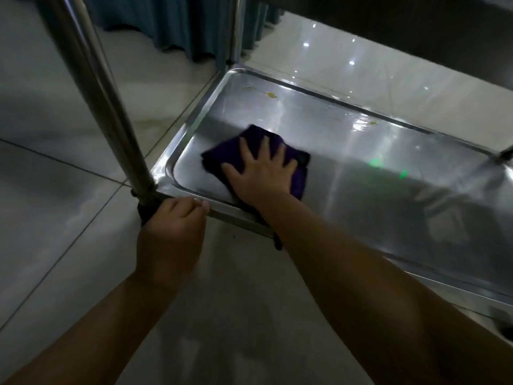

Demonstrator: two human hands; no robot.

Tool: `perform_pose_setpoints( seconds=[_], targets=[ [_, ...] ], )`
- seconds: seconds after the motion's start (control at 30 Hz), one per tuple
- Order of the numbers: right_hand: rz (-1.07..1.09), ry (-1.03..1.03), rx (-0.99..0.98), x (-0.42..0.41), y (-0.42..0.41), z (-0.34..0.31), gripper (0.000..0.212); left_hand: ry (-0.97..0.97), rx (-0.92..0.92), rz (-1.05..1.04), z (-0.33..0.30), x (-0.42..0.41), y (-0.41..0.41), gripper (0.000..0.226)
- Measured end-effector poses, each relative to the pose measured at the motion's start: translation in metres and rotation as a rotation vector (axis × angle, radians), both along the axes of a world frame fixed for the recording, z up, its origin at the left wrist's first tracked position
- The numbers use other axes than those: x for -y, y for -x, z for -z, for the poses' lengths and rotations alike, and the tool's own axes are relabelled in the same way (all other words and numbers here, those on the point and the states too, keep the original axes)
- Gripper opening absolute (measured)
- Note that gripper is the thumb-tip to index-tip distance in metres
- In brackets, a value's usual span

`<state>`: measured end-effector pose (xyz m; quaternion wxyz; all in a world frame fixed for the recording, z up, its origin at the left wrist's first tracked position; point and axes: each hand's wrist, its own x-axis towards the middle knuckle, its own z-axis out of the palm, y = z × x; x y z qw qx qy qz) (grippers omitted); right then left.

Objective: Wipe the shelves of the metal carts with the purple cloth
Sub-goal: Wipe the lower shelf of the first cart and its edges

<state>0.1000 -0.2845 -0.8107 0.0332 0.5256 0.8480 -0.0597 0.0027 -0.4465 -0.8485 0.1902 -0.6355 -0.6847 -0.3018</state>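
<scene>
Two hands are seen. At seven o'clock the left hand [173,218] is curled around the shelf rim [222,211] beside the cart post [111,107]. Centrally, the purple cloth [249,143] is pressed flat by the right hand [261,173], fingers spread toward twelve o'clock. Bare shelf [388,176] lies toward three o'clock.

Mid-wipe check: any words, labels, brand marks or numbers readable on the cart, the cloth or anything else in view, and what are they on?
None: no readable text anywhere in view.
Bottom shelf: bare metal, only glare, green light spots and small yellowish specks.
Purple cloth under the right hand: no tag visible.
Cart post, by the left hand: unmarked.
</scene>
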Motion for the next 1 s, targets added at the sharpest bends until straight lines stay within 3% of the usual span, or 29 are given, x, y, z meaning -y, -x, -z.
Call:
perform_pose_setpoints(
  seconds=[0.13, 0.3, 0.47, 0.7, 0.87, 1.0],
  targets=[
    [-0.239, 0.043, -0.022, 0.009, 0.067, -0.005, 0.073, 0.044, 0.045, 0.031, 0.002, 0.003, 0.001, 0.017],
    [-0.320, 0.011, -0.006, -0.003, 0.034, 0.000, 0.070, 0.077, -0.002, 0.057, 0.004, 0.001, 0.007, 0.018],
    [-0.024, -0.095, -0.005, -0.031, -0.073, 0.005, 0.065, 0.059, 0.032, 0.105, -0.001, -0.011, 0.011, 0.025],
    [0.437, 0.004, 0.063, -0.050, -0.196, -0.008, 0.069, -0.005, 0.062, 0.096, 0.005, -0.012, 0.011, 0.031],
    [0.568, 0.002, 0.002, -0.050, -0.142, -0.006, 0.078, -0.047, 0.156, 0.058, 0.018, -0.012, 0.009, 0.031],
    [0.325, -0.059, -0.034, -0.045, -0.046, 0.001, 0.070, -0.041, 0.210, 0.057, 0.020, -0.015, 0.009, 0.030]
  ],
)
